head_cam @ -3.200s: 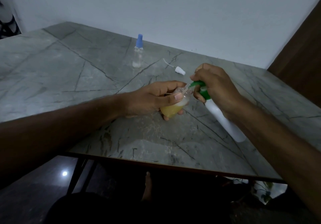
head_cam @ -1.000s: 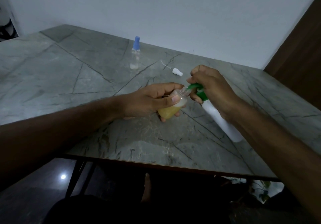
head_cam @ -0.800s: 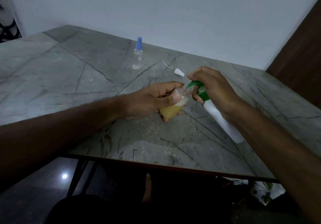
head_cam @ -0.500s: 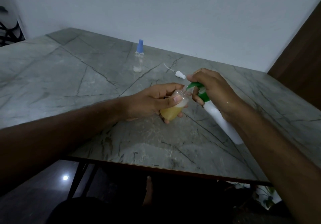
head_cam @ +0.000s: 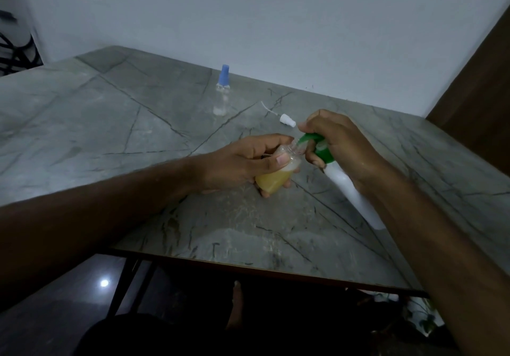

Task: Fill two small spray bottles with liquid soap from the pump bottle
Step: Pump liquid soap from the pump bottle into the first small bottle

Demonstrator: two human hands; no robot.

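No label or writing can be read on any bottle. Your left hand (head_cam: 237, 162) is curled round the small bottle (head_cam: 271, 181), tilted and part full of yellow soap, just above the counter (head_cam: 110, 123). Your right hand (head_cam: 339, 140) grips the green pump (head_cam: 317, 145) of the white pump bottle (head_cam: 350, 192), its spout at the small bottle's mouth. At 12 o'clock lies a white sprayer (head_cam: 285, 120); at 11 stands the blue-capped bottle (head_cam: 222, 90).

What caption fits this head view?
Left hand tilts small bottle; right hand pumps soap from pump bottle.
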